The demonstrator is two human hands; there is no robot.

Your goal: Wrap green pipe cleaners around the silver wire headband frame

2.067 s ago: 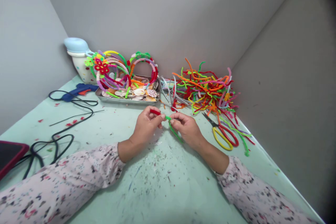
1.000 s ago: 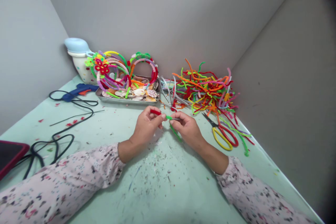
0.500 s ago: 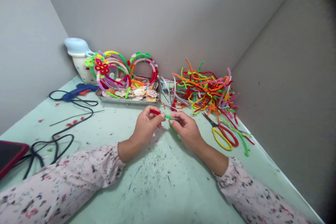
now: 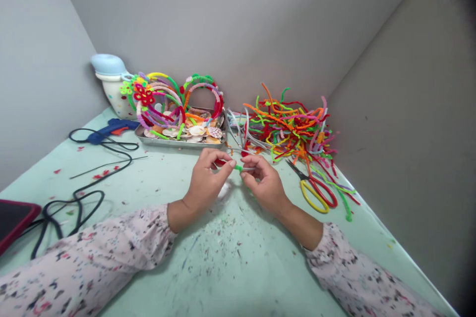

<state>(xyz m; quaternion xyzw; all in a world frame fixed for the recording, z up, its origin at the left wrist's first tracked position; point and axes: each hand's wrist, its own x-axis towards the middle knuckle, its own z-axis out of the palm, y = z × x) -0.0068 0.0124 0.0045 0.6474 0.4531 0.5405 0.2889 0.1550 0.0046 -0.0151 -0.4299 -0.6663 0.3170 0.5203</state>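
Between my hands is a thin headband, partly wrapped in red and green pipe cleaner (image 4: 238, 168), its bare grey part running into my right hand. My left hand (image 4: 204, 178) pinches the wrapped part between thumb and fingers, where the red shows behind the thumb. On the other side, the thumb and fingers of my right hand (image 4: 266, 181) close round the band beside the green wrap. The loose green end is mostly hidden by the right hand. Something whitish (image 4: 224, 190) shows under my left hand; I cannot make out what it is.
A metal tray (image 4: 174, 143) holds shells and colourful wrapped headbands (image 4: 163, 96). Right of it lie grey bands (image 4: 256, 142), a pipe cleaner heap (image 4: 293, 124) and scissors (image 4: 316, 193). At left are a blue glue gun (image 4: 107, 130), black cord (image 4: 80, 198), a lidded cup (image 4: 115, 91) and a red-edged device (image 4: 18, 223).
The green tail that hung below my right hand is now nearly out of sight. My left fingers have shifted slightly over the red part, and both hands stay in about the same place.
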